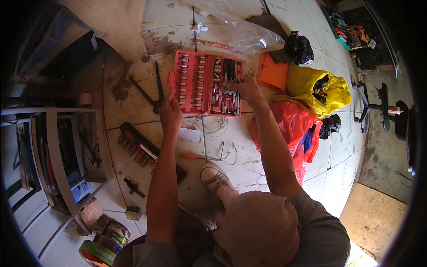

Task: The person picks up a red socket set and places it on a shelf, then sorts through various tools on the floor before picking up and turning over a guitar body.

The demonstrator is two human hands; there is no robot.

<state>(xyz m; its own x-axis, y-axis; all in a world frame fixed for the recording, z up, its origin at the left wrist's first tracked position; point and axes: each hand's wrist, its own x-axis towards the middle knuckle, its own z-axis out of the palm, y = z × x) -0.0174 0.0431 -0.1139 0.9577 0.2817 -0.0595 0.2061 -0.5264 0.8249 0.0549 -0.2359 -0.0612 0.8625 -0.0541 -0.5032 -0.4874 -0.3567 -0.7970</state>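
Note:
A red socket set case point(203, 84) lies opened flat on the tiled floor in front of me. Rows of bits point(198, 80) fill its left half; sockets and other small metal pieces sit loosely in the right half. My left hand point(171, 116) is closed on the case's near left edge, thumb on top. Over the right half, my right hand point(249, 91) pinches a metal ratchet wrench point(227, 87), whose round head points left. Part of the wrench is hidden by my fingers. Dark pliers point(155, 95) with spread handles lie just left of the case.
A second socket tray point(133, 144) and an orange-handled tool point(191, 155) lie nearer me. Red point(289, 129) and yellow point(327, 89) plastic bags stand at the right, beside an orange folder point(272, 73). A metal rack point(55, 151) flanks the left; clear plastic point(249, 35) lies beyond the case.

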